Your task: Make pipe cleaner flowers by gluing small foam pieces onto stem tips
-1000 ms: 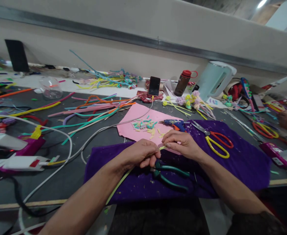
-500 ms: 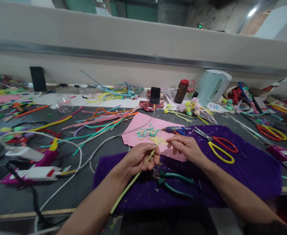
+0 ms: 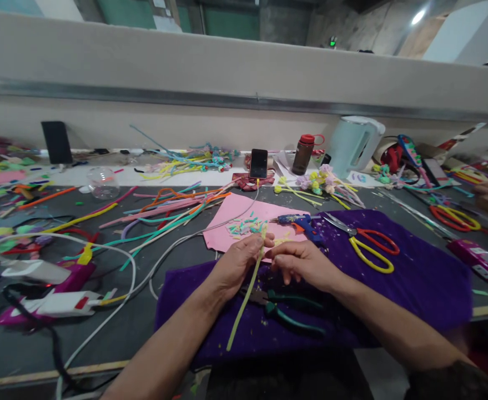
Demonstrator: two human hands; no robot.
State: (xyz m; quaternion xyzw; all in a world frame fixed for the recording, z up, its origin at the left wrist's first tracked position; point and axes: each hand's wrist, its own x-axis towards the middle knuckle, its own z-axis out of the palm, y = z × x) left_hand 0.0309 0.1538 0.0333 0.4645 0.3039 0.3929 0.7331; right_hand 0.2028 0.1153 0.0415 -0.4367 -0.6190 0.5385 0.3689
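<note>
Since half a second before, the slender yellow-green fuzzy stem (image 3: 242, 311) had swung steeper, its lower end shifting away from the left forearm. Across the dark grey flat surface (image 3: 116, 330) lay a deep purple soft cloth (image 3: 427, 272), with a flat pink sheet (image 3: 219, 236) beyond the hands. The left hand (image 3: 241, 261) pinched the stem near its upper end, above the near part of the sheet; the right hand (image 3: 297, 264), fingers bent, hung just beside it, and whether it gripped anything could not be told. Red-and-yellow-handled metal scissors (image 3: 354, 231) rested on the cloth to the right, green-handled metal pliers (image 3: 272, 307) below the hands. Near the scissors' blades lay a blue glue gun with an orange trigger (image 3: 306, 222), then small cut pastel pieces (image 3: 246, 226) on the sheet.
</note>
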